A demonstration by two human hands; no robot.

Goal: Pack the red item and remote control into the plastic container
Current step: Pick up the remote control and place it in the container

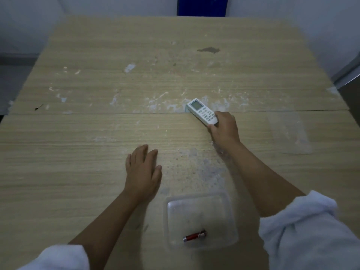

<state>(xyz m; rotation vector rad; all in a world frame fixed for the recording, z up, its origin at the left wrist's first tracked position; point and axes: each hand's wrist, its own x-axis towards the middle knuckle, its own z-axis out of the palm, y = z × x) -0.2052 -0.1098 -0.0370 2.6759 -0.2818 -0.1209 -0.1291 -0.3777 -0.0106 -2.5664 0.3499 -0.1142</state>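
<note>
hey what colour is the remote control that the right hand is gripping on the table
White, with a pale grey screen and small greenish buttons: the slim rectangular plastic remote control, seen best in the head view.

Two bare forearms enter from the lower edge of the frame. Each arm wears a loose, pale white sleeve, pushed up and bunched near the elbow: left sleeve (62, 258) at lower left, right sleeve (305, 230) at lower right, in heavy soft folds. Left hand (143, 170) and right hand (224, 127) are bare, without rings, watch or gloves.

The right hand (224, 129) grips the remote control (202, 112) on the table (78, 133). The red item (194, 235) lies in the plastic container (200, 221). The left hand (143, 172) rests flat.
</note>
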